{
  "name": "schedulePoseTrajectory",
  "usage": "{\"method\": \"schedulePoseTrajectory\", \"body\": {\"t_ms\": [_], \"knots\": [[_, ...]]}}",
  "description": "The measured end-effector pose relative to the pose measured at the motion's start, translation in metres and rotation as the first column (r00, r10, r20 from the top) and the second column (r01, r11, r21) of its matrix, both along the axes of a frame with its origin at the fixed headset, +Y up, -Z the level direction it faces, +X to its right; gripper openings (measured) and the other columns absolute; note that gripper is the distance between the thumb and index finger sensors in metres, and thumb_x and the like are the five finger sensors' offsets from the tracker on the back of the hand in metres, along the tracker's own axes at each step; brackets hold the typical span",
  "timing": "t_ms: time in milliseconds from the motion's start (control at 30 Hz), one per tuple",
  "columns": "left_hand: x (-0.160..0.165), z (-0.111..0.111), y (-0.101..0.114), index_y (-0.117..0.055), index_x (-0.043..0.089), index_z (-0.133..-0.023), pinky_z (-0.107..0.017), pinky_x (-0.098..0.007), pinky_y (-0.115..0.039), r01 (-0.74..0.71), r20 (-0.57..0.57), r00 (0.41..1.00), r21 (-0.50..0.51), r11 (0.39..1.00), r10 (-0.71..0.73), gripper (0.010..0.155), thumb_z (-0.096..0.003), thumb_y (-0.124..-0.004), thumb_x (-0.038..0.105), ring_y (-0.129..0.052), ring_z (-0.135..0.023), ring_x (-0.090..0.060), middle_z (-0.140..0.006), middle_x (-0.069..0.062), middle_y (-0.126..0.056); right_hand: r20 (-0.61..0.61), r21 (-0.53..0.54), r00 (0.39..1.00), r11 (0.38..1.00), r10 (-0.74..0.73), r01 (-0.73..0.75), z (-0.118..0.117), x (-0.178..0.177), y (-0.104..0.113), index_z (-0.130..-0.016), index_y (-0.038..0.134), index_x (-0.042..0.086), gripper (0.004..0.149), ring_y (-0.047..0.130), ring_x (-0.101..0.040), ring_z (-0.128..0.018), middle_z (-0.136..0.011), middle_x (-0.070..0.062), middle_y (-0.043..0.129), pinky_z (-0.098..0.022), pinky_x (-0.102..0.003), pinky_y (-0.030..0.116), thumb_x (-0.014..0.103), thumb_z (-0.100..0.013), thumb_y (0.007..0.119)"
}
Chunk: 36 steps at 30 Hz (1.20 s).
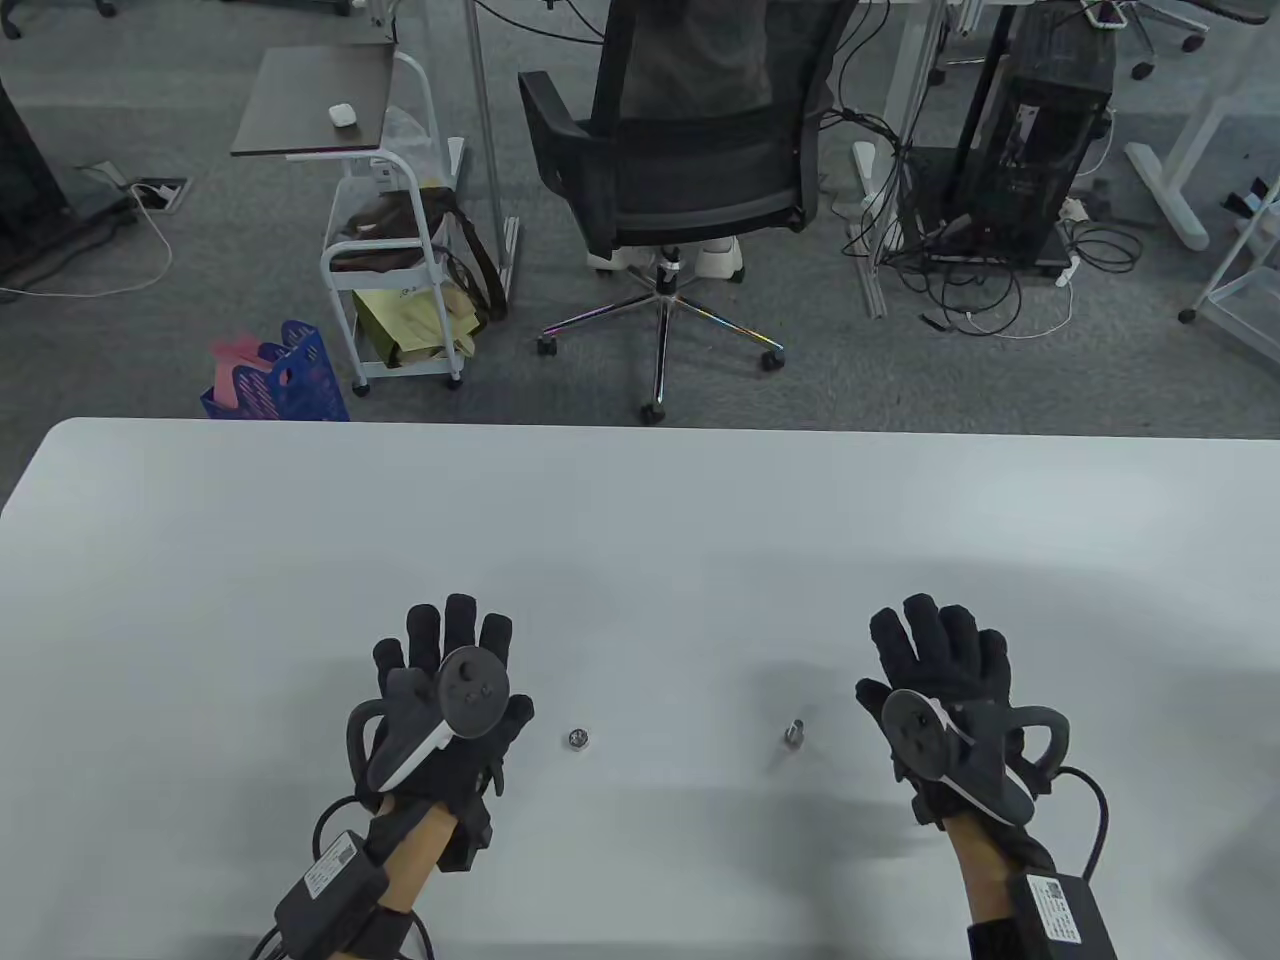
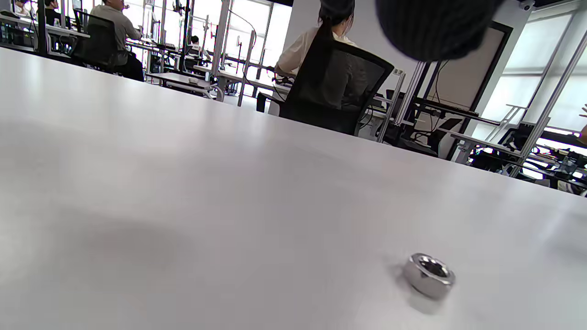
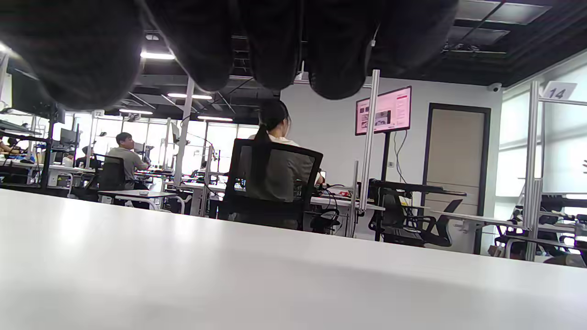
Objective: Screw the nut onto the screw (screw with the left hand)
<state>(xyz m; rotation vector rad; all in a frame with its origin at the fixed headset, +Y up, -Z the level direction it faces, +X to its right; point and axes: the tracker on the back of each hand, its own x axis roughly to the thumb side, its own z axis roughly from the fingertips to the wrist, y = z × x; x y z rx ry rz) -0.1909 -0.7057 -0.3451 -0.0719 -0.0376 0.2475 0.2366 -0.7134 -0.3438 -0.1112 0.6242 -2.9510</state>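
A small silver hex nut [image 1: 578, 739] lies flat on the white table [image 1: 640, 520], just right of my left hand [image 1: 447, 660]. It also shows in the left wrist view [image 2: 429, 275]. A short silver screw [image 1: 794, 733] lies on the table left of my right hand [image 1: 935, 650]. Both hands hover palm down with fingers spread, open and empty, apart from the parts. In the left wrist view one gloved fingertip [image 2: 435, 27] hangs at the top. In the right wrist view several gloved fingertips [image 3: 270, 46] hang at the top; the screw is not seen there.
Beyond the table's far edge stand a black office chair [image 1: 680, 150], a white trolley [image 1: 390, 260] and a blue basket [image 1: 280, 375] on the floor. Cables and a computer tower [image 1: 1040, 150] are at the back right.
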Motion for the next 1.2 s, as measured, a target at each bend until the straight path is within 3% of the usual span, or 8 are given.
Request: {"method": "schedulePoseTrajectory", "body": {"t_ms": [300, 533, 867, 1200], "knots": [[0.009, 0.004, 0.000, -0.034, 0.031, -0.111, -0.075, -0.070, -0.011, -0.034, 0.050, 0.998, -0.060, 0.998, 0.037, 0.083, -0.0385, -0.070, 0.053, -0.015, -0.114, -0.046, -0.120, -0.004, -0.012, -0.094, -0.019, 0.993, 0.998, -0.066, 0.065, 0.005, -0.019, 0.004, -0.095, 0.073, 0.033, 0.064, 0.081, -0.040, -0.094, -0.108, -0.006, 0.069, -0.068, -0.061, 0.064, 0.059, -0.037, 0.079], [0.017, 0.004, -0.009, -0.034, 0.029, -0.111, -0.075, -0.070, -0.012, -0.007, 0.088, 0.996, -0.141, 0.990, 0.019, 0.083, -0.0390, -0.069, 0.053, -0.017, -0.114, -0.047, -0.120, -0.006, -0.013, -0.142, -0.261, 0.971, 0.954, -0.191, 0.149, -0.004, -0.046, -0.020, -0.096, 0.070, 0.030, 0.068, 0.090, -0.040, -0.088, -0.106, -0.010, 0.072, -0.064, -0.058, 0.073, 0.058, -0.035, 0.082], [0.010, 0.004, -0.012, -0.035, 0.028, -0.111, -0.075, -0.070, -0.012, -0.021, 0.057, 0.998, -0.175, 0.984, 0.032, 0.083, -0.0392, -0.069, 0.052, -0.016, -0.114, -0.047, -0.119, -0.007, -0.012, -0.125, -0.381, 0.983, 0.921, -0.137, 0.080, -0.012, -0.073, -0.044, -0.084, 0.084, 0.029, 0.055, 0.108, -0.021, -0.063, -0.085, 0.000, 0.095, -0.055, -0.048, 0.087, 0.047, -0.032, 0.090], [0.005, 0.002, -0.015, -0.036, 0.027, -0.111, -0.074, -0.070, -0.012, -0.043, 0.037, 0.998, -0.208, 0.977, 0.052, 0.083, -0.0392, -0.069, 0.052, -0.016, -0.113, -0.048, -0.119, -0.008, -0.013, -0.135, -0.413, 0.991, 0.909, -0.002, -0.055, -0.012, -0.084, -0.049, -0.077, 0.088, 0.029, 0.046, 0.105, -0.015, -0.052, -0.078, -0.001, 0.095, -0.049, -0.043, 0.092, 0.035, -0.032, 0.093]]}}
